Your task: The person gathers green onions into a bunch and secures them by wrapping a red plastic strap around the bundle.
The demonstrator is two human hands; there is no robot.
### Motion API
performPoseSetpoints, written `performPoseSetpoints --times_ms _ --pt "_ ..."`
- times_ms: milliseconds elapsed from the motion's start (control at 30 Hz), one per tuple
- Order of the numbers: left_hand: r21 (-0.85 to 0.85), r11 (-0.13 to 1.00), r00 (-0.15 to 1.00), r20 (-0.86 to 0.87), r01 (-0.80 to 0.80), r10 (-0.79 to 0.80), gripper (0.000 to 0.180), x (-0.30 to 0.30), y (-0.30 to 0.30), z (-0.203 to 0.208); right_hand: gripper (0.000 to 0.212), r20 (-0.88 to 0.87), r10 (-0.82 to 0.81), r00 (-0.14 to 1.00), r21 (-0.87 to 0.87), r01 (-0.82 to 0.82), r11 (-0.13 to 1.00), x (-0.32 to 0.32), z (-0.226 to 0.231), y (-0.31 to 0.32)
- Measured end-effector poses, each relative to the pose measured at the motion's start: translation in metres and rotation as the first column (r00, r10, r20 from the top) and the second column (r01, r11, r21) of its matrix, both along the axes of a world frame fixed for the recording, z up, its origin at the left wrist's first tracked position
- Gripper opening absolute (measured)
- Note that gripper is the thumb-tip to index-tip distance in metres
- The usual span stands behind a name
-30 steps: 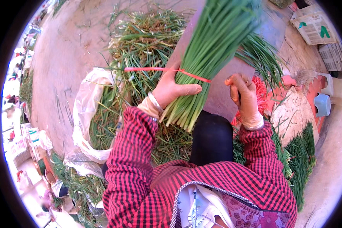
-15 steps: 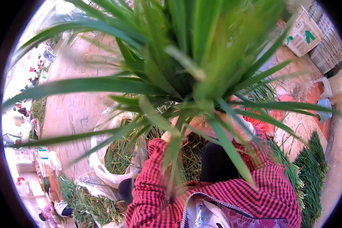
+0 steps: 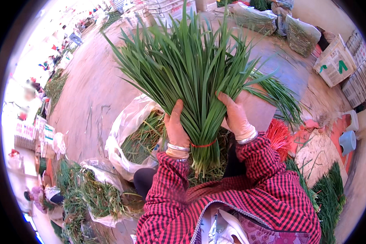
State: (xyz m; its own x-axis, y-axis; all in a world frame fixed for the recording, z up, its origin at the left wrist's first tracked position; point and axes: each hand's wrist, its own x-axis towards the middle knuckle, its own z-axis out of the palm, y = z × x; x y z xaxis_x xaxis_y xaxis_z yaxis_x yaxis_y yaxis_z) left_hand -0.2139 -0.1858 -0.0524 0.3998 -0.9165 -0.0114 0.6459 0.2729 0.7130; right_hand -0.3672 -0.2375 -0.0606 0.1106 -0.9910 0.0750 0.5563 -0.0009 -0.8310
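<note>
Left hand [image 3: 177,129] and right hand [image 3: 236,116] clasp a fanned green leafy bunch [image 3: 196,81], tied by a thin red band [image 3: 203,145]. A slack band could shed pale stalks [image 3: 204,159]

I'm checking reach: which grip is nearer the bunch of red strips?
Right. The right grip is left of the red strips, on the right side of the green bundle; the left grip is farther left, on its opposite side.
</note>
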Motion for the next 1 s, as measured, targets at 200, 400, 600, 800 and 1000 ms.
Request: performPoseSetpoints --times_ms 200,400,600,800,1000 --pt "0.029 0.988 0.986 -0.06 -0.154 0.156 0.029 0.015 0.048 -0.014 0.063 -0.079 0.381 0.921 0.12 -0.37 0.921 0.004 -0.011 0.037" --pt "-0.063 0.998 0.965 0.261 -0.017 0.033 0.063 -0.012 0.064 0.003 0.116 -0.533 0.293 0.794 -0.171 -0.44 0.882 0.024 -0.061 0.107" --pt "0.088 0.976 0.853 0.475 0.199 -0.217 0.059 0.004 0.088 0.008 0.048 -0.301 0.35 0.887 0.006 -0.365 0.931 -0.008 -0.061 0.102" --pt "0.305 0.884 0.827 0.339 0.355 -0.449 0.039 0.035 0.065 -0.032 0.052 -0.063 0.595 0.801 0.13 -0.584 0.801 -0.026 -0.049 0.109" --pt "0.134 0.854 0.86 0.023 0.503 -0.51 0.041 0.02 0.049 -0.036 0.051 -0.507 0.631 0.587 0.156 -0.657 0.737 -0.036 -0.021 0.095"
